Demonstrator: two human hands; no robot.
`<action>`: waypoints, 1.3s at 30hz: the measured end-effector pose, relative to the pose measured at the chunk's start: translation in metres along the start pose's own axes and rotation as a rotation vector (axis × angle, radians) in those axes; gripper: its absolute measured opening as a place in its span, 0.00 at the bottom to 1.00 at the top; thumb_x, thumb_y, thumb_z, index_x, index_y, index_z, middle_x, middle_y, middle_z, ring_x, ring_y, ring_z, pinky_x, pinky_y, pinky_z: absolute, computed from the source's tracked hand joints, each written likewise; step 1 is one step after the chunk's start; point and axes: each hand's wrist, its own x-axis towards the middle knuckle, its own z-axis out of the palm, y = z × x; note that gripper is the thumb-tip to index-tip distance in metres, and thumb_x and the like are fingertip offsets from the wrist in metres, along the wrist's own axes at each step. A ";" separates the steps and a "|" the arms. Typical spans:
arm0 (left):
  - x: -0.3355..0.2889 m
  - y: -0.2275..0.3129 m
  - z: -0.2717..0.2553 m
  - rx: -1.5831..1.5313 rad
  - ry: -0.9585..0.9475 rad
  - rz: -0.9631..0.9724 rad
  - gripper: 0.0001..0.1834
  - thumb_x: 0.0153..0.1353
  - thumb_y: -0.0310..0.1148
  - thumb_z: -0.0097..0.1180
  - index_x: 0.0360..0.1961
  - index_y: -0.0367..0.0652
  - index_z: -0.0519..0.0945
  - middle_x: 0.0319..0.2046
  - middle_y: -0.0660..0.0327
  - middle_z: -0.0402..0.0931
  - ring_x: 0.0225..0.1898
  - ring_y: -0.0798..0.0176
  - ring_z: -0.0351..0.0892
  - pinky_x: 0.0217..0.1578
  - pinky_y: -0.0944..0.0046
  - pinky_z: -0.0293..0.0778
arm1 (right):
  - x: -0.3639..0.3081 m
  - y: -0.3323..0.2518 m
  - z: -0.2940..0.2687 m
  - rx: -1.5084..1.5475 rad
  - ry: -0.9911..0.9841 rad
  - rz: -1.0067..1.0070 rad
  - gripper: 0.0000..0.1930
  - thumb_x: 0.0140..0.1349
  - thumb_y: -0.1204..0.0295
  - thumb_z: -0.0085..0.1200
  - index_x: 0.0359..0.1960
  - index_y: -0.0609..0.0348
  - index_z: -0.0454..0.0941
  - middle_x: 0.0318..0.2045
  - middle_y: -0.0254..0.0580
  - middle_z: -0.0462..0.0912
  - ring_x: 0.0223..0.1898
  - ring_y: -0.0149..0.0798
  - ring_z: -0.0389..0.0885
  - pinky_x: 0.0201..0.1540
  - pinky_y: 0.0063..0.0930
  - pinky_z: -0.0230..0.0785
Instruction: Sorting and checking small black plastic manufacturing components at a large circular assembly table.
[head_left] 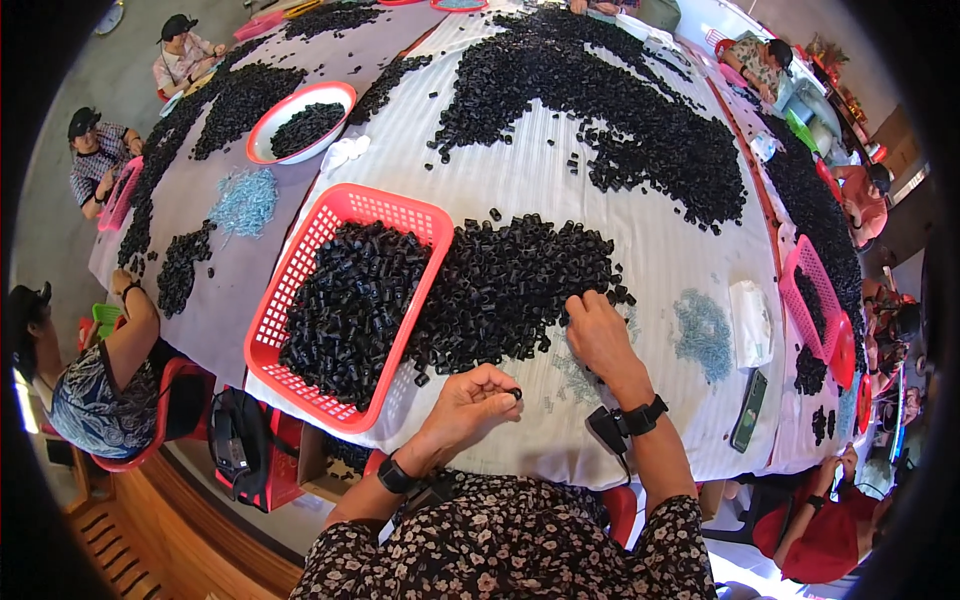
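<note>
My left hand (462,402) is closed, pinching a small black plastic piece (515,393) between thumb and forefinger over the near edge of the white cloth. My right hand (600,338) reaches down at the right edge of a heap of small black plastic pieces (530,275). Its fingers are curled together, and whatever they hold is hidden. To the left stands a red rectangular plastic basket (440,222) with pierced walls, filled with the same kind of black pieces. Small clear bluish pieces (575,380) lie scattered under and beside my right hand.
Right of my right hand are a pile of clear bluish pieces (702,335), a white packet (750,325) and a phone (748,410). Farther off lie a large black heap (560,80) and a red-rimmed basin (345,98). Other people sit around the table, one close at left (90,390).
</note>
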 end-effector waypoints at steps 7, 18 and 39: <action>-0.001 0.003 0.004 0.015 -0.013 0.042 0.05 0.61 0.23 0.52 0.38 0.34 0.73 0.31 0.56 0.76 0.35 0.62 0.77 0.41 0.54 0.76 | -0.003 -0.002 -0.008 0.214 0.091 0.028 0.11 0.46 0.83 0.52 0.33 0.60 0.70 0.26 0.44 0.68 0.29 0.44 0.72 0.31 0.34 0.68; 0.005 0.005 0.016 0.099 -0.002 -0.011 0.08 0.61 0.24 0.54 0.41 0.35 0.75 0.33 0.60 0.78 0.34 0.71 0.78 0.39 0.69 0.75 | -0.048 -0.066 -0.056 1.346 -0.195 0.498 0.08 0.58 0.79 0.52 0.40 0.60 0.76 0.29 0.32 0.75 0.27 0.22 0.70 0.30 0.17 0.65; 0.003 -0.008 0.024 0.124 0.006 0.093 0.02 0.60 0.21 0.54 0.34 0.35 0.74 0.31 0.61 0.77 0.31 0.73 0.76 0.36 0.72 0.74 | -0.062 -0.080 -0.056 0.814 -0.132 0.125 0.09 0.60 0.79 0.47 0.42 0.63 0.73 0.32 0.48 0.76 0.33 0.48 0.78 0.35 0.33 0.70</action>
